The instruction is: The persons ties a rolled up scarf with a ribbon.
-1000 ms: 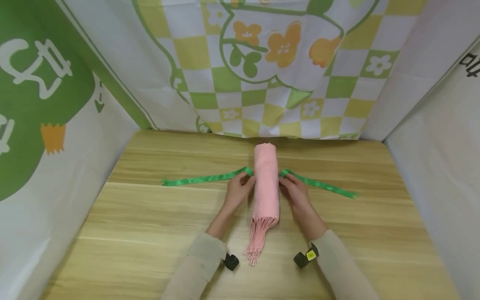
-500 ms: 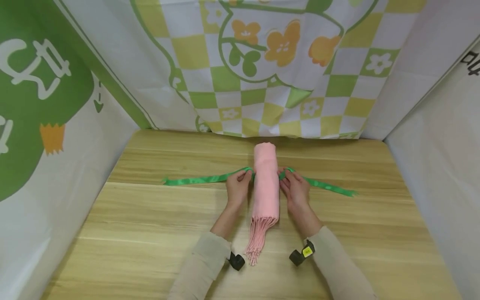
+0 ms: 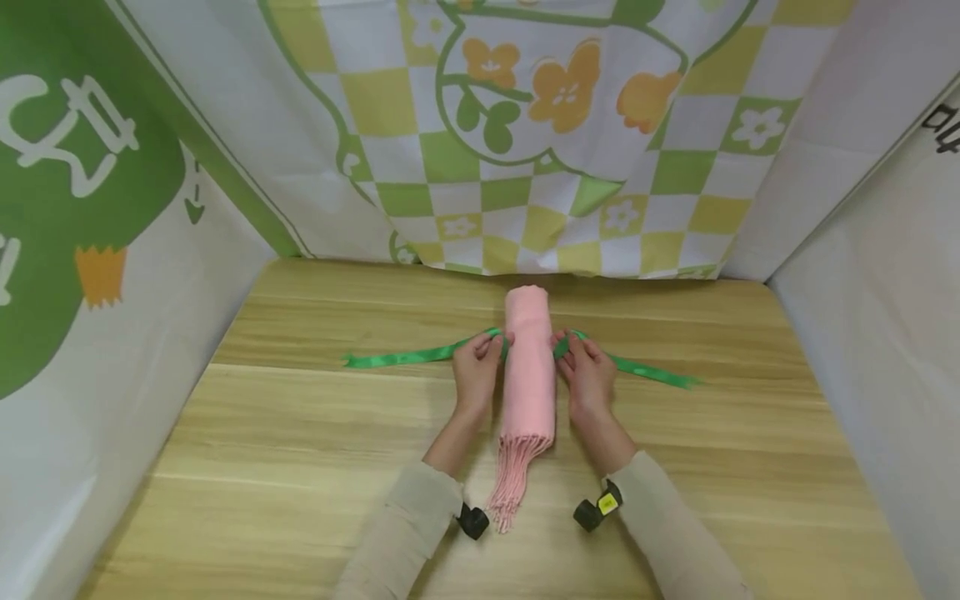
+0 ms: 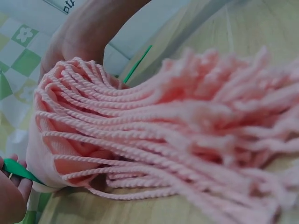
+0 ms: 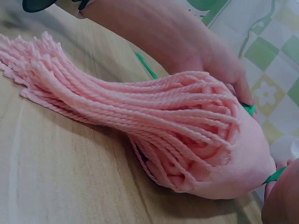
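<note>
Lying near to far in the middle of the wooden surface (image 3: 300, 467): a rolled pink scarf (image 3: 529, 367), with loose fringe (image 3: 513, 475) trailing from the near end. Pinching the left length of green ribbon (image 3: 405, 359) with the left hand (image 3: 476, 371), just beside the left side of the roll. Pinching the right length of green ribbon (image 3: 651, 372) with the right hand (image 3: 590, 379), just beside the right side. Hanging beyond the far edge: a checked cloth (image 3: 660, 250) with flowers.

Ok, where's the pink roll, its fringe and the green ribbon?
Pink roll (image 3: 528, 367), head view: middle of its body.
Fringe (image 4: 168, 123), left wrist view: its twisted strands.
Green ribbon (image 3: 405, 358), head view: its left tail.
</note>
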`<state>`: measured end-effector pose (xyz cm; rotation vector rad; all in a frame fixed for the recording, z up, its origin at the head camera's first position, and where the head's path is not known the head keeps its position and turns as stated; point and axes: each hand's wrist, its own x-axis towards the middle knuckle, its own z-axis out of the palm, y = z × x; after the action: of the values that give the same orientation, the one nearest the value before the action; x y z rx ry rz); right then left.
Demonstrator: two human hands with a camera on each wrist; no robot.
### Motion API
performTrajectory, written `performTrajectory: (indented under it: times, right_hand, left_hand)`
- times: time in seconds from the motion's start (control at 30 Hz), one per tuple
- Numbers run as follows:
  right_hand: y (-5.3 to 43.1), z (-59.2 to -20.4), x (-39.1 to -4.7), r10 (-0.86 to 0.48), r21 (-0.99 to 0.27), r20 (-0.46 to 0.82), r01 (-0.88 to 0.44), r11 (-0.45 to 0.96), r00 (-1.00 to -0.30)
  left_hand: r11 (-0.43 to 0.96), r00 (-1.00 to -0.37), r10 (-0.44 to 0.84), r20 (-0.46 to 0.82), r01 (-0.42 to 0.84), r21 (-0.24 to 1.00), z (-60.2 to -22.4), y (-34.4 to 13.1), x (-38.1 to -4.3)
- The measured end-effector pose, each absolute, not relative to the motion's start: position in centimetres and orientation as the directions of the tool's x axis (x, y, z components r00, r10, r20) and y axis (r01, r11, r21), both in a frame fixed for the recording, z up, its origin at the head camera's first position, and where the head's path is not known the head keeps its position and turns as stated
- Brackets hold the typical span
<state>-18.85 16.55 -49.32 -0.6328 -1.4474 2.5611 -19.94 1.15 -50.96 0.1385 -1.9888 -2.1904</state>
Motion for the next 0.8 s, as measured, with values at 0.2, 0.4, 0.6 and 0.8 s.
performTrajectory:
  times: [0.2, 0.4, 0.6, 0.8]
  right_hand:
    - [16.4, -49.1, -19.3, 0.318, -0.861, -0.249, 0.059, -0.505, -0.915]
    - [16.6, -48.9, -19.6, 0.284, -0.900, -0.194, 0.055, -0.433, -0.939]
    - [16.6, -48.7, -19.8, 0.222, -0.946, -0.128, 0.051, -0.321, -0.967]
    - [16.8, -48.7, -20.3, 0.155, -0.966, -0.067, 0.025, -0.256, -0.986]
  left_hand:
    - [-0.168, -0.991, -0.126, 0.053, 0.074, 0.983, -50.5, 1.2, -20.4]
    - [-0.110, -0.994, -0.081, 0.075, 0.083, 0.990, -50.2, 1.1, -20.9]
    - [0.009, -0.995, -0.008, 0.101, 0.101, 0.995, -49.9, 0.9, -21.6]
    - [0.158, -0.991, 0.050, 0.123, 0.129, 0.979, -49.5, 0.7, -22.2]
